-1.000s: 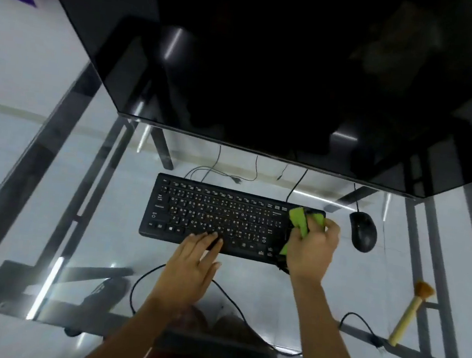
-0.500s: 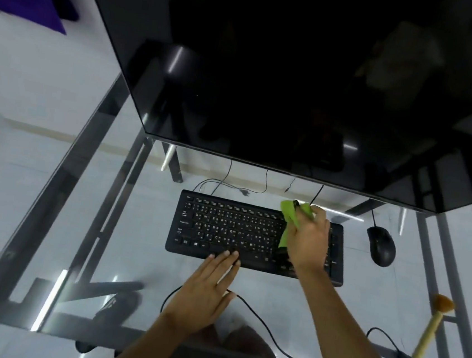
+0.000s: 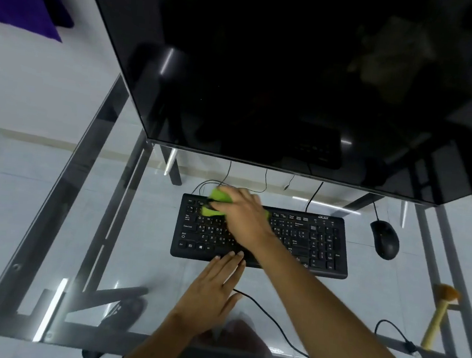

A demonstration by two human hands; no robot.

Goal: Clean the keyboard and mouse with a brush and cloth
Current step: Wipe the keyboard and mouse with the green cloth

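Note:
A black keyboard (image 3: 318, 245) lies on the glass desk in front of the monitor. My right hand (image 3: 242, 214) reaches across it and presses a bright green cloth (image 3: 216, 203) onto the keys at its upper left corner. My left hand (image 3: 213, 290) lies flat on the glass with its fingertips on the keyboard's front edge, fingers apart and holding nothing. A black mouse (image 3: 384, 238) sits to the right of the keyboard. The brush (image 3: 438, 316), with a pale wooden handle and orange bristles, lies on the desk at the far right.
A large dark monitor (image 3: 297, 83) overhangs the back of the glass desk (image 3: 139, 256). Cables run behind the keyboard and a black cable (image 3: 269, 319) curls along the front. The desk's metal frame and the floor show through the glass.
My right hand has swept the green cloth leftward along the keyboard's top rows, from the right end to the upper left corner. My left hand has stayed at the front edge.

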